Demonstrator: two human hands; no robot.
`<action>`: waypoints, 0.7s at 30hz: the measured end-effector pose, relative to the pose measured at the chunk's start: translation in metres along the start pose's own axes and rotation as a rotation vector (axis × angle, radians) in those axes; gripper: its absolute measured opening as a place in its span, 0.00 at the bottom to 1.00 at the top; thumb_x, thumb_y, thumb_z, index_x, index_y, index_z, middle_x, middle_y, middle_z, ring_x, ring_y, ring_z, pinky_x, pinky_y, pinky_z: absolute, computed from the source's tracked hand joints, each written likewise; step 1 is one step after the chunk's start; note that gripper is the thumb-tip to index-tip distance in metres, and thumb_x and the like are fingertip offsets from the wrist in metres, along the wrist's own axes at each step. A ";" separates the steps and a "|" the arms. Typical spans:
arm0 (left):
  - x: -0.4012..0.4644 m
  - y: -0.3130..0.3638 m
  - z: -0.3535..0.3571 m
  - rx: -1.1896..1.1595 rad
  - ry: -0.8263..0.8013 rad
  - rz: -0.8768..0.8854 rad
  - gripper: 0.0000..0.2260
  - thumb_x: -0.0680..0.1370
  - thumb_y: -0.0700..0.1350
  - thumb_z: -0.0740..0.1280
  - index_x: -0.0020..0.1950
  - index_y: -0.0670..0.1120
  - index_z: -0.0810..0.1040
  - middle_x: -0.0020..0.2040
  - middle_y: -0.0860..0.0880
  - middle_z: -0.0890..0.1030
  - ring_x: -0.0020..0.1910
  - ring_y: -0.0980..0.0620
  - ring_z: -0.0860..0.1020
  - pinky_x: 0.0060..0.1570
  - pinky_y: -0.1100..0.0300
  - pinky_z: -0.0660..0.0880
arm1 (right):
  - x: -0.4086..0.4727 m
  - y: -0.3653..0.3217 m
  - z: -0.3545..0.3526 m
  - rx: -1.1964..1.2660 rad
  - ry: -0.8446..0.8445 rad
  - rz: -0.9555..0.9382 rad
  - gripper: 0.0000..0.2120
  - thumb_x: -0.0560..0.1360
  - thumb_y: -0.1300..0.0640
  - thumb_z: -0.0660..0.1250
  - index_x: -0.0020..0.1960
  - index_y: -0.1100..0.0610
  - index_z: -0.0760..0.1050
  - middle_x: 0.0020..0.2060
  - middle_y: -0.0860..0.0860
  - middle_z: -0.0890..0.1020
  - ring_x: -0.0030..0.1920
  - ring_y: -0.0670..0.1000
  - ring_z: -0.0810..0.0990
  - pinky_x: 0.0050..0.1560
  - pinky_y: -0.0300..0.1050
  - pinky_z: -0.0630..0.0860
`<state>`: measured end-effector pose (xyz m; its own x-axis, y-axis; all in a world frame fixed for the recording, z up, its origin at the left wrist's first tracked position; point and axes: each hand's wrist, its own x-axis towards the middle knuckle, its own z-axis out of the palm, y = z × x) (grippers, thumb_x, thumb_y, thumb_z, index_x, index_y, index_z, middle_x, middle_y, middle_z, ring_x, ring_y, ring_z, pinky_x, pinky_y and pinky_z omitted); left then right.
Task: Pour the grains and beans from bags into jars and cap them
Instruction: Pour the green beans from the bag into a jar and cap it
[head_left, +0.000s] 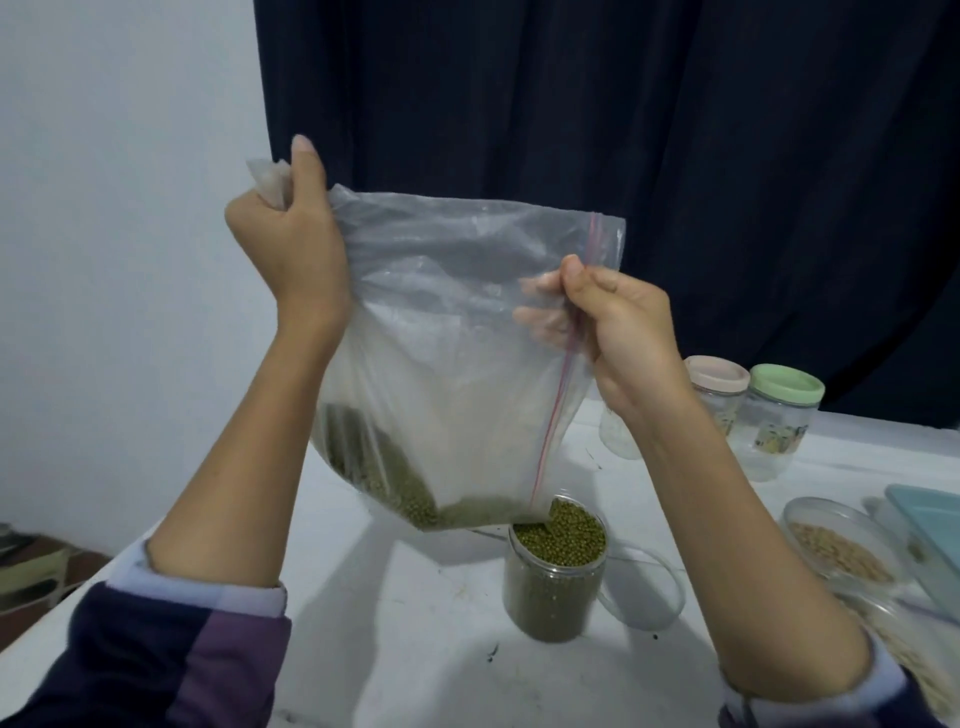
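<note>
Head view: left hand (291, 244) grips the zip bag's (457, 332) bottom corner, right hand (618, 332) pinches its mouth; below them, mung beans (566, 535) heap the jar (555, 592). Ease tilt to avoid overflow.

A clear zip bag (457, 332) with a red seal strip hung tilted above the table, its lower corner at the mouth of an open jar (556, 577). Green beans (384, 473) lay gathered in the bag's low end. The clear jar stood upright, full of green beans to the rim. Farther right stood two capped jars, one with a pink lid (717, 375), one green (787, 384).
</note>
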<state>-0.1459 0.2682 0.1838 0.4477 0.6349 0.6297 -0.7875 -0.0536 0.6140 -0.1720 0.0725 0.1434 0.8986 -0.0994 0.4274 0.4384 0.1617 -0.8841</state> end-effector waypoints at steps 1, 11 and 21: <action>0.002 -0.004 -0.006 0.007 0.026 -0.039 0.24 0.79 0.42 0.64 0.27 0.50 0.55 0.19 0.59 0.57 0.22 0.60 0.57 0.26 0.68 0.57 | 0.000 -0.001 0.005 -0.019 -0.012 0.006 0.12 0.79 0.59 0.63 0.41 0.62 0.79 0.37 0.52 0.85 0.37 0.52 0.85 0.36 0.39 0.79; -0.003 -0.060 -0.071 0.036 0.220 -0.398 0.20 0.77 0.45 0.66 0.30 0.49 0.58 0.20 0.59 0.61 0.23 0.61 0.61 0.27 0.66 0.62 | 0.002 0.009 0.048 -0.264 -0.142 0.071 0.11 0.79 0.58 0.64 0.45 0.65 0.79 0.37 0.53 0.82 0.34 0.50 0.85 0.36 0.42 0.80; -0.007 -0.080 -0.097 0.848 0.123 -0.516 0.23 0.80 0.57 0.57 0.65 0.41 0.70 0.64 0.45 0.75 0.63 0.43 0.72 0.66 0.47 0.61 | 0.011 0.023 0.074 -0.406 -0.185 0.077 0.10 0.78 0.58 0.66 0.41 0.61 0.79 0.42 0.55 0.83 0.36 0.54 0.85 0.30 0.38 0.77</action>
<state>-0.1272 0.3429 0.0842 0.5650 0.8083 0.1658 0.0751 -0.2505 0.9652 -0.1502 0.1473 0.1419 0.9328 0.0809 0.3513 0.3603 -0.2401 -0.9014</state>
